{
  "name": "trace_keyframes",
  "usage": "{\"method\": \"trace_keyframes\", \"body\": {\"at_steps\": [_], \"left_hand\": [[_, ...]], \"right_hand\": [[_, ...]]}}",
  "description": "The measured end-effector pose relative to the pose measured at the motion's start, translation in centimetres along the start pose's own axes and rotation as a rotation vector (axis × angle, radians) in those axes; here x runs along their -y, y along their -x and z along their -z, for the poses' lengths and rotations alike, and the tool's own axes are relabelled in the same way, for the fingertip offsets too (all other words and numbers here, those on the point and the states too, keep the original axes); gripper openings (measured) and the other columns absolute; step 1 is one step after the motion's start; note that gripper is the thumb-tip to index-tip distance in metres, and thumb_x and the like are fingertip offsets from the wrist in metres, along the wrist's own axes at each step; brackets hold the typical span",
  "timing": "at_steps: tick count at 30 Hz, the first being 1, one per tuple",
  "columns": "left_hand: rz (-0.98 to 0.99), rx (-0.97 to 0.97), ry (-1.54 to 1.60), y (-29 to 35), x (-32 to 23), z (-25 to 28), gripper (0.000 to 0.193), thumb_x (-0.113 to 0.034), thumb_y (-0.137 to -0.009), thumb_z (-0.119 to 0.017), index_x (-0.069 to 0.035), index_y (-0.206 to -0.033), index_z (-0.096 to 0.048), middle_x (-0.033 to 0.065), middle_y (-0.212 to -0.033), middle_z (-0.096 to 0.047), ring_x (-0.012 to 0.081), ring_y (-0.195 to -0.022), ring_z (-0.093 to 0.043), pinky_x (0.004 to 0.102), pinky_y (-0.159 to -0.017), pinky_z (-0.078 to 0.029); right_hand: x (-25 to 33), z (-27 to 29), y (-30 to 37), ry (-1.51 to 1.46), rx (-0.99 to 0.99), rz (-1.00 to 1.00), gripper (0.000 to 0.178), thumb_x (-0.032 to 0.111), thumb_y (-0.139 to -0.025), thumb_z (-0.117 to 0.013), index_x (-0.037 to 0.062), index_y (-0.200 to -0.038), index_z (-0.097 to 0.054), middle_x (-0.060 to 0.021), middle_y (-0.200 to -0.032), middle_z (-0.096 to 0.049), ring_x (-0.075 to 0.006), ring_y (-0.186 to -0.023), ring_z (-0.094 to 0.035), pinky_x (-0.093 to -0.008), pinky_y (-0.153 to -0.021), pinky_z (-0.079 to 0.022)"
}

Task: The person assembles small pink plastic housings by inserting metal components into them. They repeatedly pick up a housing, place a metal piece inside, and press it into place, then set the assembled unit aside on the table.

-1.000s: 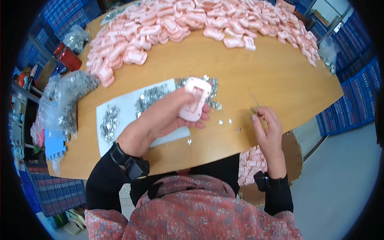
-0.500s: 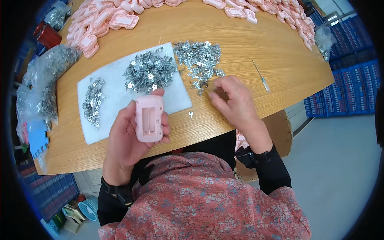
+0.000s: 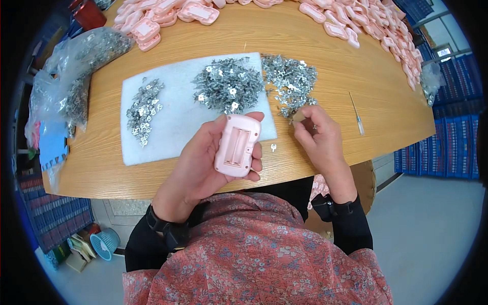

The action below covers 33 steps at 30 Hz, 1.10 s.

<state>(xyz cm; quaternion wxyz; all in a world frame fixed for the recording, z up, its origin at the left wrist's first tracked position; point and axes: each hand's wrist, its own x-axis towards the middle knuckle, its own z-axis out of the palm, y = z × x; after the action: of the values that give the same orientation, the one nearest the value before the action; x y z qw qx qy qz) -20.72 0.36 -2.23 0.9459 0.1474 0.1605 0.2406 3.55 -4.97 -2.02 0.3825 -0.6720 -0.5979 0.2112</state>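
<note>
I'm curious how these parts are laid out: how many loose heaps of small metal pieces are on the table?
3: a left heap and a middle heap on the white mat, and a right heap on the table beside it. The right hand may cover that heap's edge.

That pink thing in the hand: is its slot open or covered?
Open: the slot in the pink case is uncovered, showing its recessed inside.

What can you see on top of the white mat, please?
A small pile of metal pieces at left and a larger pile at right. The left hand and pink casing hide part of the mat; whatever lies there cannot be seen.
</note>
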Motion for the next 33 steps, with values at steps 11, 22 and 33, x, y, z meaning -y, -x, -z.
{"method": "trace_keyframes", "body": {"at_steps": [11,22,33], "left_hand": [[-0.015,-0.044,-0.177,-1.0,0.3,-1.4,0.054,-0.039,-0.107,-0.028,-0.004,-0.146,-0.041,0.012,-0.098,-0.065,0.0232,-0.088,-0.067,0.0418,-0.078,-0.058],[0.095,-0.216,-0.289,-0.9,1.0,-2.5,0.054,-0.042,-0.109,-0.022,0.0,-0.128,-0.05,0.0163,-0.097,-0.066,0.0287,-0.086,-0.069,0.046,-0.077,-0.061],[0.148,-0.248,-0.284,-0.9,1.5,-2.4,0.055,-0.044,-0.109,-0.024,0.001,-0.12,-0.054,0.0175,-0.094,-0.066,0.0305,-0.081,-0.069,0.0448,-0.077,-0.061]], "right_hand": [[2.9,0.2,0.7,-0.513,0.054,0.077,0.015,0.001,-0.086,-0.07,0.0043,-0.096,-0.059,-0.0012,-0.09,-0.062,-0.0081,-0.081,-0.058,-0.0255,-0.076,-0.048],[5.4,-0.1,-0.1,-0.129,0.19,0.216,0.019,0.006,-0.085,-0.072,0.0018,-0.096,-0.057,-0.0094,-0.084,-0.064,-0.0186,-0.075,-0.068,-0.0308,-0.066,-0.055],[5.4,-0.8,0.2,-0.112,0.168,0.117,0.019,0.009,-0.086,-0.072,0.0016,-0.096,-0.057,-0.0096,-0.077,-0.062,-0.0186,-0.071,-0.066,-0.0317,-0.064,-0.053]]}}
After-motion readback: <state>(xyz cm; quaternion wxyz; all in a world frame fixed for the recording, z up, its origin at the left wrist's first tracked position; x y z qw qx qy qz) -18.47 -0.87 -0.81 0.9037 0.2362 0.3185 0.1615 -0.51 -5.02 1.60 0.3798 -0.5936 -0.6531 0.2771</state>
